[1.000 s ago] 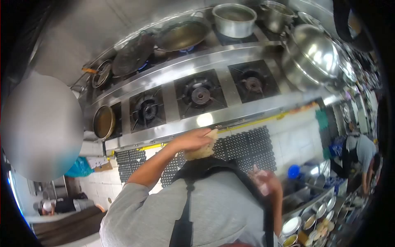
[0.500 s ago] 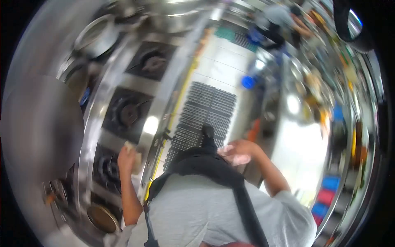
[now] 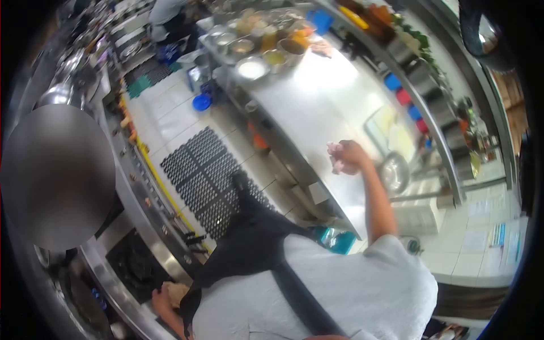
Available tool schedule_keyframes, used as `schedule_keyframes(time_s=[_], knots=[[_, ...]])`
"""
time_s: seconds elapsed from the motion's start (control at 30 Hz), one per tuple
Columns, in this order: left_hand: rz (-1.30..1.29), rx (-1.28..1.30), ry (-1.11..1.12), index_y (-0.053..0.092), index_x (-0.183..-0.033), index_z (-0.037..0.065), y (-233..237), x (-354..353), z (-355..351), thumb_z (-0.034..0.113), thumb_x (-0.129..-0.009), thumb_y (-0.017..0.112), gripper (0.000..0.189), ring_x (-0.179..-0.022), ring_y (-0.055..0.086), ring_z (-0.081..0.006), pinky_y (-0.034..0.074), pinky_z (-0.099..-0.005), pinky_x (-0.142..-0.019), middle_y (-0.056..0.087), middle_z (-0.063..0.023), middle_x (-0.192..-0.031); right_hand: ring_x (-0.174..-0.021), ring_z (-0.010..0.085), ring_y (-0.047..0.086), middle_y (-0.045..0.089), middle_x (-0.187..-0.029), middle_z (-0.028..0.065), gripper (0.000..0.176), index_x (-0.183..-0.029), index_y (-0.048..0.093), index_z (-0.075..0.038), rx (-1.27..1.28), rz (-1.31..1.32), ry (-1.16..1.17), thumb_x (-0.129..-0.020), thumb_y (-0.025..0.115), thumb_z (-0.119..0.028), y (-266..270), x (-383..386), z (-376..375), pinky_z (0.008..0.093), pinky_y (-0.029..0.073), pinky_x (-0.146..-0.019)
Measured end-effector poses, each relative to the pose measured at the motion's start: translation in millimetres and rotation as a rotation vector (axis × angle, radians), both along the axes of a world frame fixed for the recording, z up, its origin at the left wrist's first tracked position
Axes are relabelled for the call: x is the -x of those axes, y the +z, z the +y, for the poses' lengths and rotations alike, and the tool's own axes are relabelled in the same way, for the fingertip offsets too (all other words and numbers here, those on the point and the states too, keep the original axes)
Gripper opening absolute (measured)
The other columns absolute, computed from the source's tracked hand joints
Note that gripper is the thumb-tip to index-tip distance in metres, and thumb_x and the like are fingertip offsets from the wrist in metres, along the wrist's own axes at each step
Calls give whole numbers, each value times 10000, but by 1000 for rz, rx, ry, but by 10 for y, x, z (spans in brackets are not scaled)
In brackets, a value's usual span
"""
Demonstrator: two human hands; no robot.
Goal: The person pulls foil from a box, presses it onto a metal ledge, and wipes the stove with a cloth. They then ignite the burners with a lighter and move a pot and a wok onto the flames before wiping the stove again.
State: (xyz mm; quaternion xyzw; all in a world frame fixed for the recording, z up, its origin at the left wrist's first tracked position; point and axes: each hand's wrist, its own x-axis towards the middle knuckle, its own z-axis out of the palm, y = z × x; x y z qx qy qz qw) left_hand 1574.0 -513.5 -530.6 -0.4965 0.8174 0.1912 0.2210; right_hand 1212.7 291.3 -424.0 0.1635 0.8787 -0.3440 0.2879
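Note:
My right hand (image 3: pixel 352 157) is closed on a crumpled pinkish-white cloth (image 3: pixel 335 158), held over the steel counter (image 3: pixel 306 113) near its front edge. Close beyond it lie a metal bowl (image 3: pixel 395 173) and a pale cutting board (image 3: pixel 388 129). At the lower left, my left hand (image 3: pixel 163 300) has its fingers round a beige cloth (image 3: pixel 177 293), beside the stove burner (image 3: pixel 136 265). Part of that hand is hidden behind the cloth.
Several bowls, one a white-filled bowl (image 3: pixel 251 68), stand on the counter's far end. A shelf rail (image 3: pixel 433 133) runs above the right side. A perforated black mat (image 3: pixel 207 175) lies on the floor. Another person (image 3: pixel 167 17) bends at the far upper left.
The view has swung right, toward the counter. My right hand has moved from beside my waist out over the counter with its cloth. My left hand still has its cloth by the stove.

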Motion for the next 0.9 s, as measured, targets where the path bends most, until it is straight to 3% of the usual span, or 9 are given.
schedule_keyframes(time_s=[0.13, 0.23, 0.4, 0.57, 0.67, 0.77, 0.83, 0.87, 0.9], knots=[[322, -104, -112, 553, -1422, -25, 103, 548, -144, 476, -933, 644, 706, -1304, 579, -389, 440, -426, -1093, 604, -259, -1397, -1400, 473, 435, 450, -1521, 284, 848, -1532, 460, -149, -684, 65, 61, -839, 761, -534, 295, -172, -321, 517, 390, -1163], [458, -186, -336, 567, -1405, -19, 588, 1051, 184, 356, -964, 661, 587, -1189, 638, -333, 475, -388, -1032, 640, -234, -1329, -1372, 472, 452, 414, -1543, 266, 822, -1513, 488, -172, -653, 500, 163, -823, 778, -510, 101, 361, -229, 542, 418, -1127], [462, -456, -515, 588, -1389, 6, 772, 1882, 672, 347, -952, 668, 560, -1064, 671, -307, 508, -375, -967, 658, -209, -1279, -1374, 423, 463, 473, -1510, 233, 704, -1448, 554, -144, -911, 1208, 148, -861, 767, -469, 1721, 1570, -509, 498, 419, -1129], [445, -550, -803, 597, -1385, 15, 1406, 3015, 1362, 354, -955, 663, 551, -1056, 675, -323, 515, -380, -963, 654, -220, -1280, -1221, 381, 611, 651, -1338, 180, 488, -1347, 643, -110, -933, 1297, -12, -969, 608, -417, 2718, 2854, -180, 476, 483, -1052], [490, -563, -893, 588, -1398, 16, 1604, 3631, 1544, 376, -970, 654, 564, -1162, 650, -356, 503, -401, -1009, 636, -233, -1332, -1136, 359, 651, 697, -1217, 170, 393, -1287, 643, -122, -1197, 845, 129, -1032, 474, -370, 2559, 3688, 650, 470, 519, -979], [655, -522, -948, 596, -1395, 50, 1594, 4064, 1521, 405, -986, 641, 544, -1182, 642, -348, 502, -405, -1014, 632, -211, -1358, -1018, 256, 672, 697, -1138, 145, 327, -1264, 646, -35, -1357, 952, 401, -1053, 478, -220, 2062, 3940, 1295, 375, 547, -902], [646, -467, -930, 606, -1382, 49, 1510, 4224, 1433, 409, -990, 631, 533, -1181, 645, -345, 507, -405, -1011, 642, -209, -1335, -1169, 298, 644, 657, -1306, 167, 440, -1477, 528, -69, -1999, 986, 515, -1058, 493, -198, 1374, 4587, 2708, 381, 490, -1031], [651, -423, -834, 606, -1382, 49, 1554, 4238, 1364, 409, -990, 631, 533, -1181, 645, -345, 507, -405, -1011, 642, -209, -1335, -1237, 323, 621, 589, -1419, 222, 491, -1520, 477, -57, -1218, 1116, 181, -1042, 508, -163, 1865, 3904, 1590, 372, 469, -1072], [579, -442, -797, 608, -1377, 44, 1584, 4247, 1355, 413, -992, 627, 534, -1168, 649, -346, 508, -409, -1006, 650, -206, -1317, -1294, 339, 593, 582, -1438, 230, 501, -1516, 488, -54, -1055, 1082, 73, -1018, 494, -107, 2269, 3355, 466, 403, 464, -1089]])
